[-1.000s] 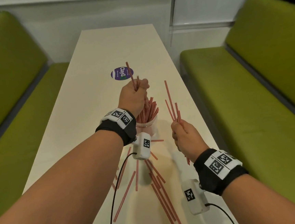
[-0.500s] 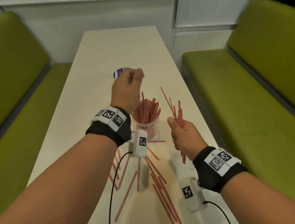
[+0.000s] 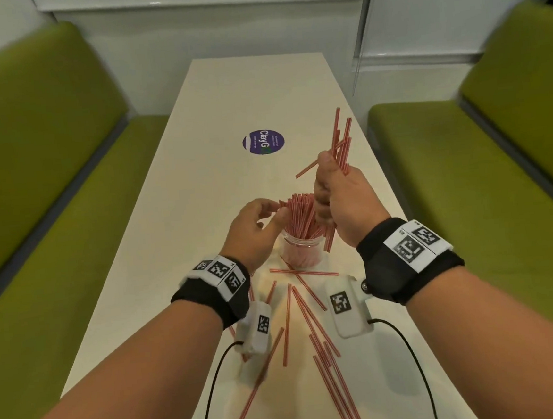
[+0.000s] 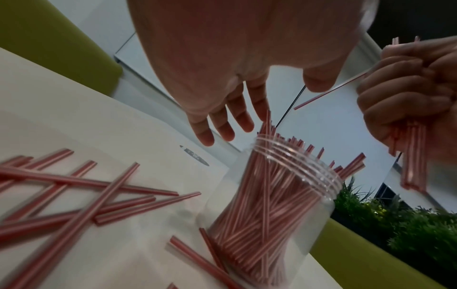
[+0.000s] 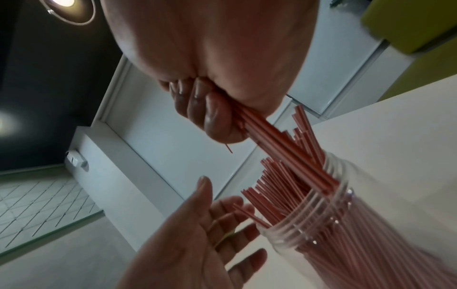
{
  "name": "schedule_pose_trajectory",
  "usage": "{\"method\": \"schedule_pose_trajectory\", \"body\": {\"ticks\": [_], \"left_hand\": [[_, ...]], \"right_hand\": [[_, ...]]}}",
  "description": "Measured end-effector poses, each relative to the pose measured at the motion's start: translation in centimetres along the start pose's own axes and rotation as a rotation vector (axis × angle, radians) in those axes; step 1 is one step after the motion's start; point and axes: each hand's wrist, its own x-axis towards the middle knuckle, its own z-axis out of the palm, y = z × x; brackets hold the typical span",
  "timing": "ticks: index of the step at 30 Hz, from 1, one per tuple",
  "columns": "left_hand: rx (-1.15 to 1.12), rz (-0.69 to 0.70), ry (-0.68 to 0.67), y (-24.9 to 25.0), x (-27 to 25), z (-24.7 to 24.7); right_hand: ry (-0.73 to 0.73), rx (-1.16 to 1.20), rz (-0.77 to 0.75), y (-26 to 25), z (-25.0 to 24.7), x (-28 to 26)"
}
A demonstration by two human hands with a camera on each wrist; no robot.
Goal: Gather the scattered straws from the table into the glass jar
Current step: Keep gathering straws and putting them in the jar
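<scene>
A clear glass jar (image 3: 302,252) packed with red-and-white straws (image 3: 300,215) stands mid-table. My right hand (image 3: 333,191) grips a bundle of straws (image 3: 341,143) upright just above the jar's right rim; in the right wrist view the bundle (image 5: 279,144) reaches down to the jar mouth (image 5: 329,207). My left hand (image 3: 256,226) is open, fingers straight beside the jar's straw tops on the left, holding nothing; the left wrist view shows its fingers (image 4: 227,121) above the jar (image 4: 272,205). Several loose straws (image 3: 311,320) lie on the table (image 3: 200,199) near me.
A purple round sticker (image 3: 263,142) lies farther along the table. Green benches (image 3: 48,182) flank both sides, with a white wall beyond. Loose straws (image 4: 81,191) are strewn to the jar's near side, under my wrists.
My right hand has carried its straw bundle up and left to the jar. The left hand, raised in a fist before, has come down and opened beside the jar's straws.
</scene>
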Motion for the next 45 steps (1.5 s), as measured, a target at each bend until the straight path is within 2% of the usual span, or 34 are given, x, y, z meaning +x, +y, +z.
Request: {"method": "schedule_pose_trajectory", "body": {"ticks": [2,4,7,9,12,15,17,23,27,29,34,41,45], "left_hand": [[-0.009,0.002,0.027,0.5,0.2,-0.4],[0.010,0.061,0.057,1.4,0.7,-1.1],[0.173,0.302,-0.006,4.2,1.6,-2.0],[0.288,0.396,-0.079,6.3,2.2,-2.1],[0.353,0.318,-0.102,7.5,2.8,-1.9],[0.130,0.134,-0.063,6.7,2.9,-1.7],[0.079,0.095,-0.122,6.3,2.6,-1.1],[0.209,0.113,-0.151,4.0,2.0,0.7],[0.084,0.132,-0.043,3.0,1.9,-0.2],[0.050,0.097,-0.027,2.4,1.1,-0.8],[0.164,-0.013,-0.211,0.6,-0.1,-0.5],[0.056,0.004,-0.232,0.3,-0.6,0.0],[0.065,0.013,-0.232,0.2,-0.2,0.1]], "right_hand": [[-0.031,-0.024,0.014,0.3,0.2,-0.4],[-0.070,-0.026,0.020,0.4,0.3,-0.8],[-0.118,-0.050,0.036,0.6,0.2,-1.3],[-0.146,-0.079,0.037,0.7,0.3,-1.4],[-0.134,-0.084,0.026,0.7,0.1,-1.6],[-0.057,0.006,0.010,0.9,-0.8,-1.7],[0.000,0.047,0.013,1.1,-1.4,-1.6],[0.076,0.103,0.022,1.9,-1.5,-1.1],[0.113,0.117,0.005,1.8,-1.3,-0.4],[0.132,0.131,-0.027,0.9,-1.0,0.2],[0.151,0.207,-0.138,-1.2,0.9,2.2],[0.113,-0.072,-0.061,2.9,1.9,2.9],[0.148,-0.038,-0.106,2.7,1.6,3.5]]}}
